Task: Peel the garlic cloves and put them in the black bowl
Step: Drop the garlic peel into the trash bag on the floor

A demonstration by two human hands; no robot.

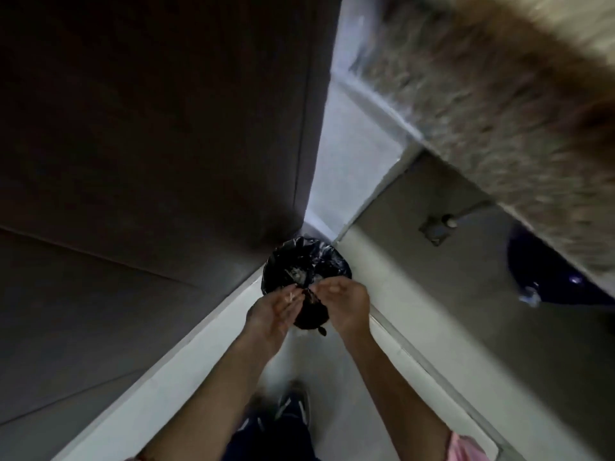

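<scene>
1. The dark door [149, 128] and the stone table [499, 111] frame a floor corner, likely picked to keep the bin out of the way
2. The bin [306, 264], lined with a black bag, sits there under both hands, probably to catch garlic skins
3. The left hand [276, 311] is spread palm up; the right hand [346, 301] pinches at its fingertips, what it pinches is unclear
4. Neither garlic nor black bowl is in view

Bin with black liner [301, 261] in floor corner below me | dark door [149, 128] left | speckled counter [499, 111] upper right | my shoe [294, 405] on pale floor [332, 377]
</scene>
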